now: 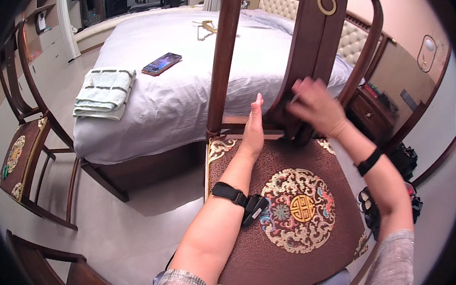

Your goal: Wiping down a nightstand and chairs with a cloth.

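Note:
In front of me stands a dark wooden chair with a brown embroidered seat cushion (pixel 292 253). My left hand (pixel 255 130) is above the cushion's far edge, by the bottom of the backrest, seen edge-on with its visible digits stretched upward and nothing showing in it. My right hand (pixel 317 108) overlaps the lower part of the chair's wide back slat (pixel 315 38). Motion smears its fingers, so whether they hold or touch anything is unclear. A black strap with a small device (pixel 253 209) is on my left forearm, and a black band (pixel 370 161) circles my right wrist.
Beyond the chair is a bed (pixel 184 108) with a pale sheet, bearing a folded striped towel (pixel 105 92), a phone (pixel 161 64) and a yellowish object (pixel 206 27). Another cushioned chair (pixel 30 149) is at left. A dark nightstand (pixel 369 110) and shoes (pixel 366 202) are at right.

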Demonstrator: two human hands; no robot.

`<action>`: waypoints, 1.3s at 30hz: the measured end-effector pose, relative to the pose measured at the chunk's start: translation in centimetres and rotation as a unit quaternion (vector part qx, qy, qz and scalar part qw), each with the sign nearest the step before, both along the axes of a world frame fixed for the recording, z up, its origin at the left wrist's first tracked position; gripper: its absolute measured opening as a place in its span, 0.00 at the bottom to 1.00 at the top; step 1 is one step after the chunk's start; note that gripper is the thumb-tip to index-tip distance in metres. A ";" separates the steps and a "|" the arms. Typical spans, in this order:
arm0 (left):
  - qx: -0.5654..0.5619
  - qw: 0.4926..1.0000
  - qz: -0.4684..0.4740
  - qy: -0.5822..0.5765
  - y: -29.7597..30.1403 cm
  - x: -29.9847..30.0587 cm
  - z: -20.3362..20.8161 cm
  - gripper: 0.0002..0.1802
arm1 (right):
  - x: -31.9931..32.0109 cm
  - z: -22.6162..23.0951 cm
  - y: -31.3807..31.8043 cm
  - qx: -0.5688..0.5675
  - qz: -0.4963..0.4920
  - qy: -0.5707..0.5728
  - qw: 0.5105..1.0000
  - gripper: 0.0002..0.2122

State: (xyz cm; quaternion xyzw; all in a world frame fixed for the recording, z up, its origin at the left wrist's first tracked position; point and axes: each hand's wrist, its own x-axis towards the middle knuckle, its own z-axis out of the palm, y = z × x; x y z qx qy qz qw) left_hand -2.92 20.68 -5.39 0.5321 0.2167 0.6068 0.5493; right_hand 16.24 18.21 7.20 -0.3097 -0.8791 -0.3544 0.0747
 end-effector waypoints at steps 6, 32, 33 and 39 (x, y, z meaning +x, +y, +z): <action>0.021 1.000 0.006 0.017 0.1 1.5 0.4 0.50 | 2.5 14.8 7.6 0.347 0.009 0.277 0.896 0.22; 0.110 0.932 0.344 0.010 -0.9 -1.2 2.5 0.09 | 14.7 3.6 -22.0 0.067 -0.237 0.357 0.901 0.25; 0.107 0.933 0.341 0.048 -2.7 -1.1 4.4 0.09 | 17.3 3.3 -24.7 0.052 -0.259 0.410 0.873 0.24; 0.210 0.887 0.345 0.223 -7.5 -5.4 9.9 0.09 | 28.9 -5.4 -38.5 -0.094 -0.253 0.734 0.623 0.23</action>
